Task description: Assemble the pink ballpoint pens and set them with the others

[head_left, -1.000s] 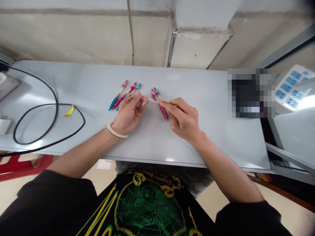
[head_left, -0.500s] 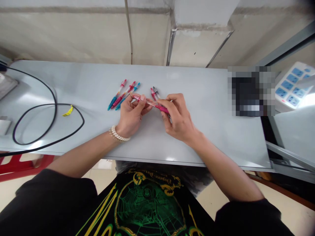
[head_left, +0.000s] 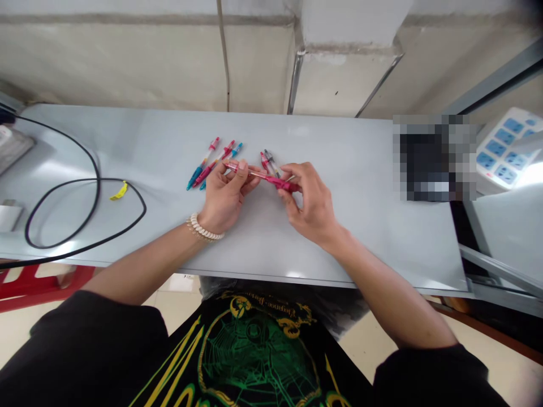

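Fingers of both hands, left and right, grip one pen by its ends, beside loose pens on the worktop.

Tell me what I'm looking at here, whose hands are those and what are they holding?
The camera sits on a person's head and looks down, so you see that person's own two arms. The left hand, with a bead bracelet on the wrist, and the right hand each pinch one end of a pink pen, holding it just above a grey table. On the table lie three more pens to the left and two pens behind the held one. A black cable loops at the far left, and a power strip sits at the right.
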Motion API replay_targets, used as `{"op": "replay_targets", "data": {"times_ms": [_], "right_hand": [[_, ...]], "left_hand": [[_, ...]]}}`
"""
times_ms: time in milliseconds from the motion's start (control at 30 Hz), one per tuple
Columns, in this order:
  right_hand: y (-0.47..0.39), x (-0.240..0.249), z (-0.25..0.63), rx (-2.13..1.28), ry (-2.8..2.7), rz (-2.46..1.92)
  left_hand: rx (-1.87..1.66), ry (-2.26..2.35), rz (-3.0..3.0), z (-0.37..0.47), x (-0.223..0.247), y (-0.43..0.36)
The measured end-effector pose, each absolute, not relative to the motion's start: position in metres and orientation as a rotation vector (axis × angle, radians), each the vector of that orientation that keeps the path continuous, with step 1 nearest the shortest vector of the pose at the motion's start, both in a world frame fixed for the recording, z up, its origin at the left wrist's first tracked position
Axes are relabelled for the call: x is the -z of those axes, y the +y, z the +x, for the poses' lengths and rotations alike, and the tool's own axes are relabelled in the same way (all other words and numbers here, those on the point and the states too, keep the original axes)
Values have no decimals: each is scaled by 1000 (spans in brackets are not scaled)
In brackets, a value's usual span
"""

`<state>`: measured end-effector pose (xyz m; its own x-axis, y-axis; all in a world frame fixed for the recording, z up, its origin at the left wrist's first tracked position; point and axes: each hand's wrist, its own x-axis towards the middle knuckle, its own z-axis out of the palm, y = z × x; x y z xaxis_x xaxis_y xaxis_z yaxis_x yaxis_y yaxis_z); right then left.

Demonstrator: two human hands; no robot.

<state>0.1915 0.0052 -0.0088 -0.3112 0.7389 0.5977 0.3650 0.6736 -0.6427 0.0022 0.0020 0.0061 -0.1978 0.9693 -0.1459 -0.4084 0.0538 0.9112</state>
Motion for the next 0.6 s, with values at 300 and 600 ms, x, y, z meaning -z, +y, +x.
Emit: {"op": "replay_targets", "data": {"times_ms": [300,600], "right_hand": [[5,2,195,-429,-1926,-906],[6,0,197,-355,-1968,-858]], "left_hand": [[-1472,1090,692,3,-7,3],[-1465,1120,693,2,-9,3]]}}
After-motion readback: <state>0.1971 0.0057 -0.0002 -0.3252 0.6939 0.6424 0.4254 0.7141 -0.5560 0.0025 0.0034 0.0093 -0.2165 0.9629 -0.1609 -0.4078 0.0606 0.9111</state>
